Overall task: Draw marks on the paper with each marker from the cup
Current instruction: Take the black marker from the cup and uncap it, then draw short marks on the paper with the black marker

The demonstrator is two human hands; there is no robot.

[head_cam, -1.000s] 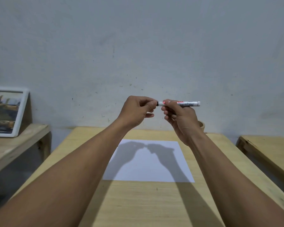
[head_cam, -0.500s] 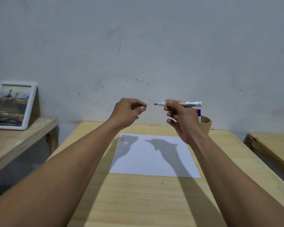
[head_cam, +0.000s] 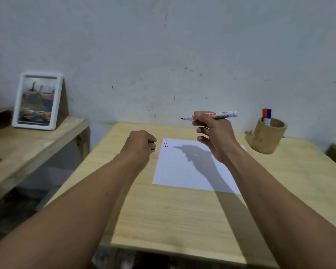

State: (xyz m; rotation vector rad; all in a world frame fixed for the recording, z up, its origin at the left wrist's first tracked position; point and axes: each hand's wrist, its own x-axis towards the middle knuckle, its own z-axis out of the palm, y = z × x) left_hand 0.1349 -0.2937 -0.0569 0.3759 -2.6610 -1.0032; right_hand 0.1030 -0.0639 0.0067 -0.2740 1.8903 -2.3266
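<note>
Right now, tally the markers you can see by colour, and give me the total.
Black: 1, the uncapped marker held in the right hand
Red: 1, the red-capped marker standing in the cup
Blue: 1, the blue-capped marker beside it in the cup
Total: 3 markers

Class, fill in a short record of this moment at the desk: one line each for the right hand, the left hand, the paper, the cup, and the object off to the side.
right hand: right hand holds an uncapped marker level above the paper, dark tip pointing left
left hand: left hand closed around a small black cap, beside the paper's left edge
paper: white paper flat on the wooden table, small red and dark marks in its far left corner
cup: wooden cup holding a red and a blue marker
side: framed picture leaning on the wall
</note>
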